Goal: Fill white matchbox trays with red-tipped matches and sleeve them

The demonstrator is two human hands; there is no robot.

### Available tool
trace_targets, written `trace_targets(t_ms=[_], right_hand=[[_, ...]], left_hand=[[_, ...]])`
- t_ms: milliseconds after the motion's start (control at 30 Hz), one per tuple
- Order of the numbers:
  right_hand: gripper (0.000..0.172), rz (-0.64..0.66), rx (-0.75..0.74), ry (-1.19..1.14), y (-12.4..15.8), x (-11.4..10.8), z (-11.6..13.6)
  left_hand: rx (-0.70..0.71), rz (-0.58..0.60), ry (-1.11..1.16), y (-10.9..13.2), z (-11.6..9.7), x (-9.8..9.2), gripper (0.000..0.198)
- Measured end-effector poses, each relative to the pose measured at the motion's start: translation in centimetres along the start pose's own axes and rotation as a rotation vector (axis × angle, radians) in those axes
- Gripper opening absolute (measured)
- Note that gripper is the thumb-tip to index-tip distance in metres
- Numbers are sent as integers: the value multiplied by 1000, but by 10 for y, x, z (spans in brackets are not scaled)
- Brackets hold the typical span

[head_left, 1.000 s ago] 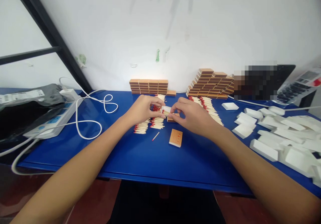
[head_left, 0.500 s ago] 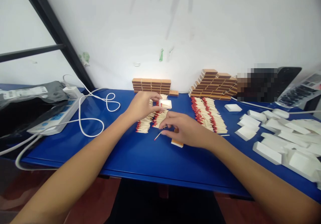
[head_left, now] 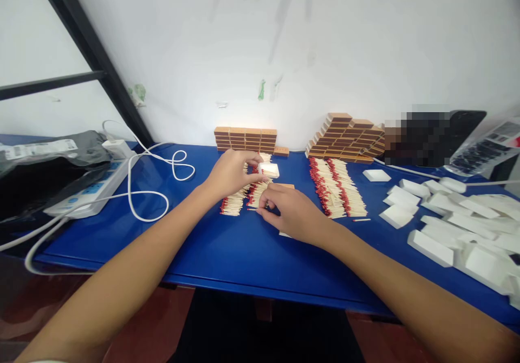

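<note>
My left hand (head_left: 229, 174) pinches a small white matchbox tray (head_left: 270, 170) with matches inside, above rows of red-headed matches (head_left: 233, 205). Just right of and nearer than it, my right hand (head_left: 293, 211) has its thumb and fingertips pressed together around a match (head_left: 252, 209), whose red head points left. Partly under my right hand lies a matchbox sleeve (head_left: 288, 186), mostly hidden. Two more rows of matches (head_left: 333, 189) lie to the right, with a single match (head_left: 361, 220) by their near end.
Stacked brown matchboxes (head_left: 246, 139) and a larger stepped stack (head_left: 345, 138) stand against the wall. White trays (head_left: 467, 216) are heaped at the right, near a phone (head_left: 467, 130). On the left are a power strip (head_left: 95, 189), white cables (head_left: 148, 192) and a dark plastic bag (head_left: 36, 179).
My right hand has shifted slightly; the match in it now lies nearly level instead of slanting down. My left hand and the tray have barely moved.
</note>
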State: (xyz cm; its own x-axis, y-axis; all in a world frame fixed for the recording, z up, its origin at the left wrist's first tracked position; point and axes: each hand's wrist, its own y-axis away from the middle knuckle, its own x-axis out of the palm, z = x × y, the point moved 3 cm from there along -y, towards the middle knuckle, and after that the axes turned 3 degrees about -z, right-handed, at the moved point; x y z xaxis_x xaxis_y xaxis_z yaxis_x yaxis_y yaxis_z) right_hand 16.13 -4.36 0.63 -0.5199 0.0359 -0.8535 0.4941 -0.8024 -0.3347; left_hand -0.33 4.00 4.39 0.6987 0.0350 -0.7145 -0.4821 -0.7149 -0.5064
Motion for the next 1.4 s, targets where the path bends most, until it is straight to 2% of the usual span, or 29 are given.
trace_targets(t_ms=[233, 367, 467, 600, 667, 767, 900, 1033, 1167, 1333, 1400], right_hand=[[7, -30, -22, -3, -3, 2, 0], [11, 8, -4, 25, -3, 2, 0], [8, 57, 24, 41, -3, 2, 0], [8, 91, -6, 51, -2, -2, 0], [9, 46, -4, 48, -2, -9, -4], [9, -94, 49, 69, -4, -24, -14], [10, -239, 112, 187, -6, -35, -28], [11, -248, 103, 277, -7, -32, -34], [15, -255, 89, 296, -7, -32, -34], [16, -305, 49, 184, -4, -39, -28], [14, -271, 17, 106, -4, -37, -22]], left_hand=[[-2, -4, -12, 0, 1, -1, 26], [12, -10, -23, -1, 0, -1, 27], [8, -11, -24, 0, 1, -1, 28], [11, 0, -40, 0, 3, -1, 28], [13, 2, -48, 0, 3, -1, 29], [33, 13, -28, 0, 3, -1, 31], [56, 69, 65, 1, -1, 4, 32], [69, 118, 178, 3, -6, 8, 33], [50, 124, 187, 4, -6, 9, 35], [47, 94, 125, 2, -3, 7, 33], [30, 66, 101, 1, -2, 5, 33]])
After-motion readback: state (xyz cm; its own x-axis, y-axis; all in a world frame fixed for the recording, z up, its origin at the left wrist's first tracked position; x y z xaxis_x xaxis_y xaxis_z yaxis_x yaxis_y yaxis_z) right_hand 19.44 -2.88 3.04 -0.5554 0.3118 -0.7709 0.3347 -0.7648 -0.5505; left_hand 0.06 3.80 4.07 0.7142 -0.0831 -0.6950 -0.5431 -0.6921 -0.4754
